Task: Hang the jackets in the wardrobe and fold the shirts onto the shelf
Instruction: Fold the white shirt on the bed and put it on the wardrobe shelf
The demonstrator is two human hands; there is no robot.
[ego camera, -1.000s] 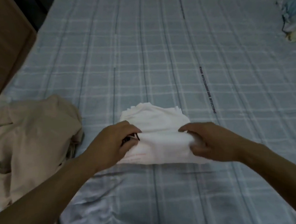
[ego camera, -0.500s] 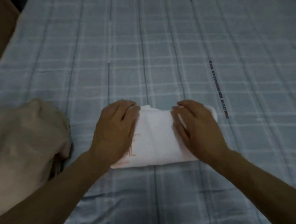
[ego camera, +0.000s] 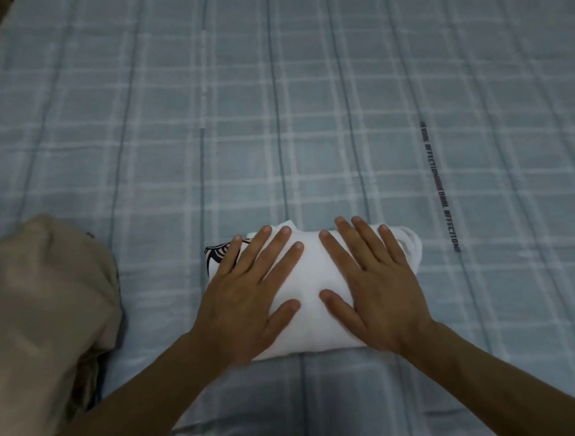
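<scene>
Both hands have flattened: left hand and right hand press straight-fingered on the folded white shirt, hiding most of it. It lies on the checked bed; a beige garment, cut off, lies left.

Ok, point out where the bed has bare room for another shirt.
Bare checked sheet runs beyond the folded white shirt and right of it, past the printed stripe. The left is crowded by the beige garment; both hands, left hand and right hand, cover the shirt.
</scene>
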